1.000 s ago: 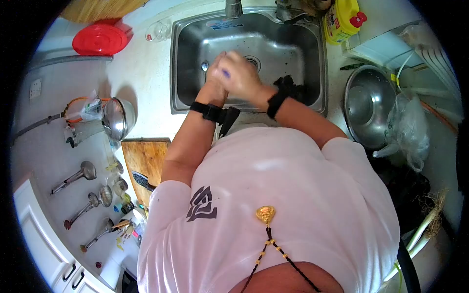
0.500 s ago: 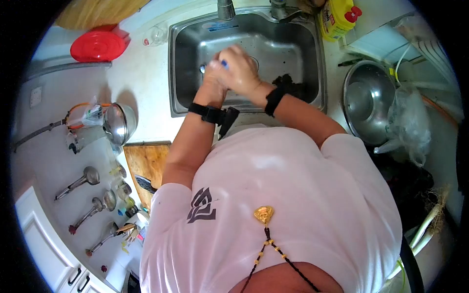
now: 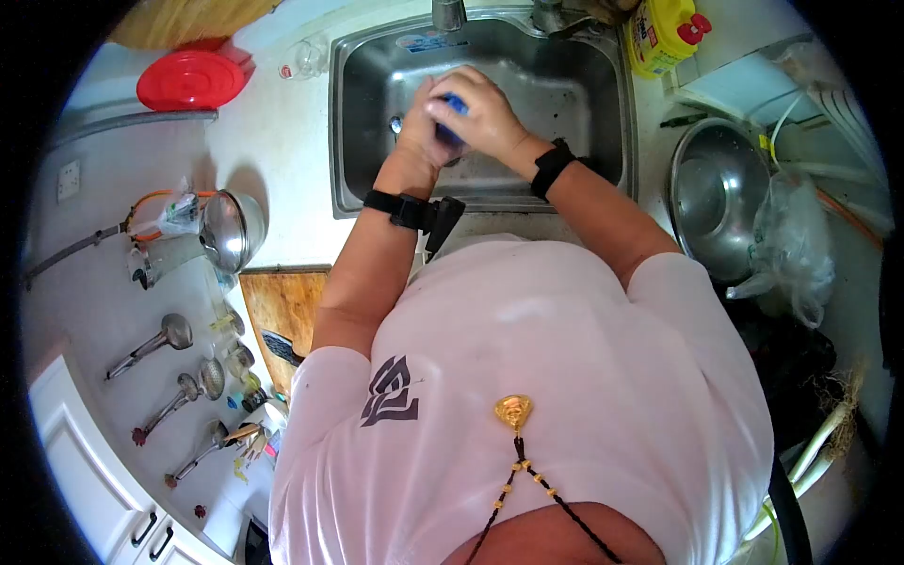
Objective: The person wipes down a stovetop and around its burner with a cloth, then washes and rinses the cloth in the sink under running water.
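My left hand and my right hand are closed together over the sink. A small blue object shows between them, pressed by the fingers of both hands. It looks soft, like a scrubber or cloth, but most of it is covered and its kind is unclear. The right hand lies over the top, its fingers curled round the blue object. The left hand holds from the other side, its fingers partly hidden. Above the hands is the faucet.
Right of the sink are a metal basin, a plastic bag and a yellow bottle. To the left are a red plastic lid or basin, a glass, a lidded pot and a cutting board with a knife.
Both hands have shifted slightly, and more of the blue object shows between them. The view has moved a little. The dark clump in the sink is now mostly hidden behind my right wrist.
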{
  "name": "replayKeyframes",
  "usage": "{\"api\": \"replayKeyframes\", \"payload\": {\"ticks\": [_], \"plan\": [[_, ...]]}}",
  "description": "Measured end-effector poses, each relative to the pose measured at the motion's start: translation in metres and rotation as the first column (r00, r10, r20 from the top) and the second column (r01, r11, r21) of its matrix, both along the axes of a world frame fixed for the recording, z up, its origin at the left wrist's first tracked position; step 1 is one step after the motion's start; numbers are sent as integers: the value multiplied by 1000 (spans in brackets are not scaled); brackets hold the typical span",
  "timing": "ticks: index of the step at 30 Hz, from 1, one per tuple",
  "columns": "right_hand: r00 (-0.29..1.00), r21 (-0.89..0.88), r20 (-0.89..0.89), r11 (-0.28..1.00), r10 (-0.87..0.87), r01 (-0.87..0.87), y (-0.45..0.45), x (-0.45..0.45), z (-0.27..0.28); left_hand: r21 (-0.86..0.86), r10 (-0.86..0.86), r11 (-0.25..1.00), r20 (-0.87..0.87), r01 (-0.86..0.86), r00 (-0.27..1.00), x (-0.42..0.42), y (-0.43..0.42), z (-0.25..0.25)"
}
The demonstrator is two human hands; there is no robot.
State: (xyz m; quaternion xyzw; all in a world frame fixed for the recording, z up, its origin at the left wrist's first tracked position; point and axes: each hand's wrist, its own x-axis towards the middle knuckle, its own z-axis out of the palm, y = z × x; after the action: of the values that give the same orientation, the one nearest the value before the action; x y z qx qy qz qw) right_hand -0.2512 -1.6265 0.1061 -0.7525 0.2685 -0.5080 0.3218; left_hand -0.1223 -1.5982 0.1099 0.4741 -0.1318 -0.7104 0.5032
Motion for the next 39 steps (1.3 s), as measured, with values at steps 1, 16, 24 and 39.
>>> {"api": "replayKeyframes", "payload": {"ticks": [1, 16, 24, 39], "plan": [[1000, 4, -5, 1000, 0, 0, 3, -5, 12, -160, -71, 985, -56, 61, 996, 1, -2, -6], [993, 503, -50, 856, -111, 121, -13, -1, 0, 7, 224, 973, 203, -230, 953, -39, -10, 19], [978, 726, 196, 681, -71, -96, -18, 0, -8, -204, 103, 964, 877, 170, 469, -24, -20, -25], [917, 800, 396, 508, -49, -319, -36, 9, -8, -256, 276, 958, 723, -126, 633, -27, -29, -4]]}}
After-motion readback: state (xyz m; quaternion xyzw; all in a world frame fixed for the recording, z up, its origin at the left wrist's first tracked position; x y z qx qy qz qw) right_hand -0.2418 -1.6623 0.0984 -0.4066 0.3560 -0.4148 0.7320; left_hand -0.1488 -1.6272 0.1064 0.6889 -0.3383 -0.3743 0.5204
